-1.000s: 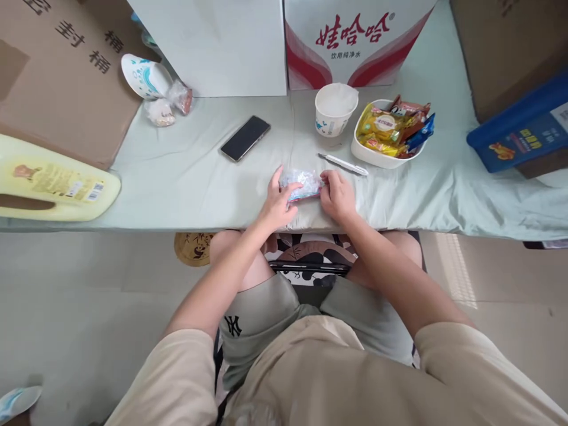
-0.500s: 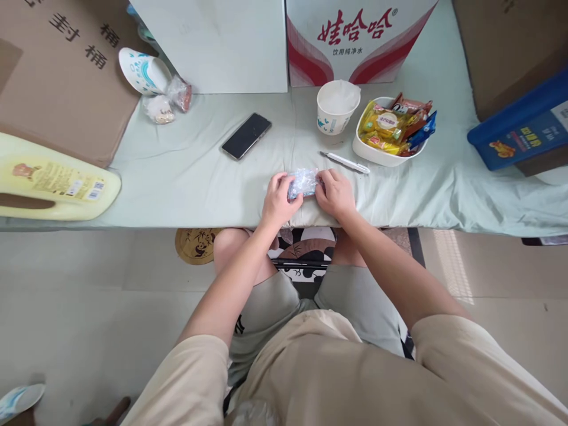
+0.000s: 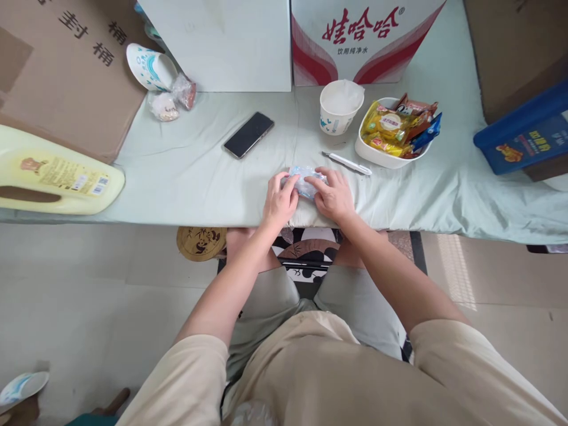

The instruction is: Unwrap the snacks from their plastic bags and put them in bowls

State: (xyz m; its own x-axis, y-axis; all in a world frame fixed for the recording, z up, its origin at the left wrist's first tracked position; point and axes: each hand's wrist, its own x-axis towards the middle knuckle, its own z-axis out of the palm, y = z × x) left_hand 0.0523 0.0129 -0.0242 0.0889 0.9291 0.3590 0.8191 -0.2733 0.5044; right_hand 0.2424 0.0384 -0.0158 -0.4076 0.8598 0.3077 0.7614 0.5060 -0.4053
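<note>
A small packet (image 3: 305, 184) in clear, crinkled plastic with bluish-white parts lies at the front of the cloth-covered table, between my two hands. My left hand (image 3: 280, 200) grips its left end, thumb and index finger on top. From the right side, my right hand (image 3: 335, 194) holds the packet with curved fingers reaching over its upper face. The fingers partly cover both ends, and I cannot make out what is inside. Just beyond my right hand lies a white pen-like tool (image 3: 348, 164) with a dark tip.
A black phone (image 3: 249, 135) lies left of centre. Farther back stand a paper cup (image 3: 339, 112) lined with a plastic bag and a white bowl (image 3: 386, 155) of wrapped snacks. Cartons (image 3: 346, 35), a yellow jug (image 3: 57, 177) and a blue container (image 3: 523, 133) edge the table.
My right fingers have shifted from the packet's right end to lie farther across its top. My left thumb has moved up onto the packet. The camera view has shifted slightly.
</note>
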